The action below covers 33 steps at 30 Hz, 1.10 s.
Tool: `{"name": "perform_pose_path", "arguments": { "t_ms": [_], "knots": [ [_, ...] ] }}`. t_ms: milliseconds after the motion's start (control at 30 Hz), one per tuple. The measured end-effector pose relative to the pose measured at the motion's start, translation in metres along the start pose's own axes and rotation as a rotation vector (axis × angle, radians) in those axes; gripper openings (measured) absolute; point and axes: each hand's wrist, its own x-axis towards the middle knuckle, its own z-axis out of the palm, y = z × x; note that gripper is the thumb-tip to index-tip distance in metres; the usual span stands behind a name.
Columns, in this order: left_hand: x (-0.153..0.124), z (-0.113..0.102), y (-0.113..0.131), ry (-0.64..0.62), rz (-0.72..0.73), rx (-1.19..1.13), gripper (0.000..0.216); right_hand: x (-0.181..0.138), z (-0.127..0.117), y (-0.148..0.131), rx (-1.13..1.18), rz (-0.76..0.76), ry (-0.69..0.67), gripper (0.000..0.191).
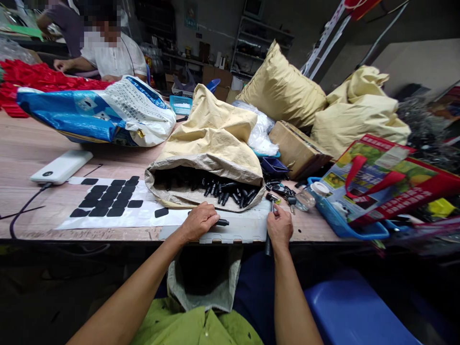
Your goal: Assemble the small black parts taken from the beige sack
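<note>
At the front edge of the table, my left hand point(199, 221) is closed around a small black cylindrical part point(222, 222), whose end sticks out to the right over a pale grey board point(247, 229). My right hand point(279, 226) grips a small hammer point(273, 198) by its dark handle, head pointing away from me. Just beyond the left hand, a beige woven sack point(215, 143) lies with its mouth facing me. Many similar black parts point(221, 191) spill toward the sack's lip. Below the table edge, another woven sack point(204, 297) hangs open at my lap.
Left on the table are black rounded pads point(104, 199) on a white sheet and a white power bank point(61, 166) with a cable. A blue basket point(347, 225) holding a red printed bag point(391, 182) stands right. Across the table sits a person point(111, 57).
</note>
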Motion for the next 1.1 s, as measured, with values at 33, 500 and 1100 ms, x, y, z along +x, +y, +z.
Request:
{"name": "perform_pose_path", "arguments": {
  "t_ms": [33, 500, 1100],
  "knots": [
    [-0.0001, 0.0003, -0.0006, -0.002, 0.003, 0.001, 0.043, 0.0, 0.0001, 0.0001, 0.0, -0.002, 0.001, 0.049],
    [-0.0015, -0.0037, 0.0061, -0.002, -0.002, -0.02, 0.04, -0.0001, -0.0013, -0.0011, 0.007, 0.01, -0.008, 0.05],
    [-0.0023, -0.0017, 0.0029, -0.002, 0.0, -0.018, 0.036, 0.0005, -0.0013, -0.0023, 0.006, 0.016, -0.021, 0.051]
  ]
}}
